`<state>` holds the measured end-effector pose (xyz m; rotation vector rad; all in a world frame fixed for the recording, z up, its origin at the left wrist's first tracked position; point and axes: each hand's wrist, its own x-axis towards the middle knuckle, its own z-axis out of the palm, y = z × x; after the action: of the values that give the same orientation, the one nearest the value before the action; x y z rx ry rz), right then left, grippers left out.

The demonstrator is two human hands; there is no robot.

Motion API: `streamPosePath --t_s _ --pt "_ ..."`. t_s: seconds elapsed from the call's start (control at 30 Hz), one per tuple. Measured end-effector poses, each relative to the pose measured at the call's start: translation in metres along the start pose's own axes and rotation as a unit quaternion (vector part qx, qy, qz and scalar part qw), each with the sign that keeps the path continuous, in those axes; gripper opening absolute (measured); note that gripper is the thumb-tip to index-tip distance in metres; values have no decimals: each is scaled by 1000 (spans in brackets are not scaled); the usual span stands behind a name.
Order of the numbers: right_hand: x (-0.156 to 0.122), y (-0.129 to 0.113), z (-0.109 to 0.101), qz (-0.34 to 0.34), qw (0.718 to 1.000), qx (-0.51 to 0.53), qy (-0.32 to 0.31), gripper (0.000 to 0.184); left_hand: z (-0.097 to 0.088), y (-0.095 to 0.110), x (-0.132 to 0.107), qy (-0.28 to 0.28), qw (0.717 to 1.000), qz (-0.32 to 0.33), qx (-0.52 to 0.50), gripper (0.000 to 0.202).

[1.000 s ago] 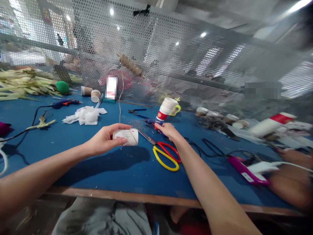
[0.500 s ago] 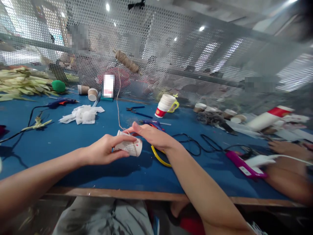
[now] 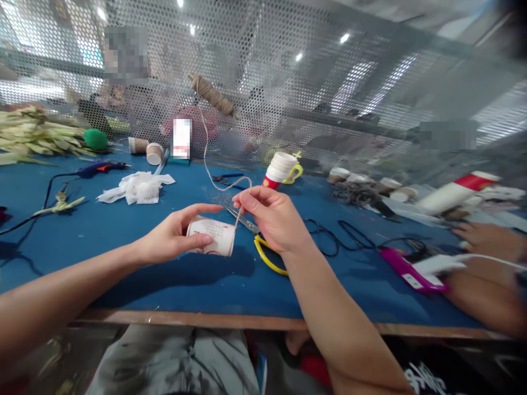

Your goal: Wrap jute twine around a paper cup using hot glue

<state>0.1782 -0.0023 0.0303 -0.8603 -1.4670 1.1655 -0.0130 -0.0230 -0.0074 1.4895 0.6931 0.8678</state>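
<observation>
My left hand [image 3: 175, 238] grips a white paper cup [image 3: 214, 237] lying on its side above the blue table [image 3: 123, 263], with twine wound round its open end. My right hand [image 3: 272, 216] pinches the jute twine [image 3: 214, 178] just right of the cup. The twine runs up in a loop to a twine spool [image 3: 212, 94] hanging on the perforated metal screen. Yellow-handled scissors [image 3: 263, 255] lie on the table under my right wrist, partly hidden.
A stack of paper cups [image 3: 281, 170], pliers [image 3: 228, 178], a blue glue gun [image 3: 101, 167], white tissue [image 3: 138, 187], green leaves [image 3: 37, 137] and black cables [image 3: 349, 241] lie about. Another person's hand [image 3: 486, 238] and a pink glue gun [image 3: 411, 271] are at right.
My right hand left the scissors area, came to the cup and now lifts the twine in a pinch above it. The left hand kept hold of the cup, turning it a little.
</observation>
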Motion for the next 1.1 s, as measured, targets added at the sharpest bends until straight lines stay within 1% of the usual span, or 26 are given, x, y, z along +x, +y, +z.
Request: streamPosePath --t_s 0.1,0.23,0.43,0.73,0.87,1.1 --pt "1 1 1 -3 1000 -26 16 13 0 0 0 1 1000 -11 -24 58" --pt "3 4 0 7 997 -64 31 16 0 1 0 -5 999 -13 -30 57" --pt "4 6 0 4 997 -74 24 14 1 1 -1 -8 1000 -13 -5 56" --pt "6 9 0 17 994 -101 27 16 0 1 -2 -14 1000 -1 22 54" --pt "6 11 -2 17 994 -107 23 16 1 3 -4 -15 1000 7 17 53" --pt "5 15 -3 28 994 -105 11 19 0 3 -6 -17 998 28 50 51"
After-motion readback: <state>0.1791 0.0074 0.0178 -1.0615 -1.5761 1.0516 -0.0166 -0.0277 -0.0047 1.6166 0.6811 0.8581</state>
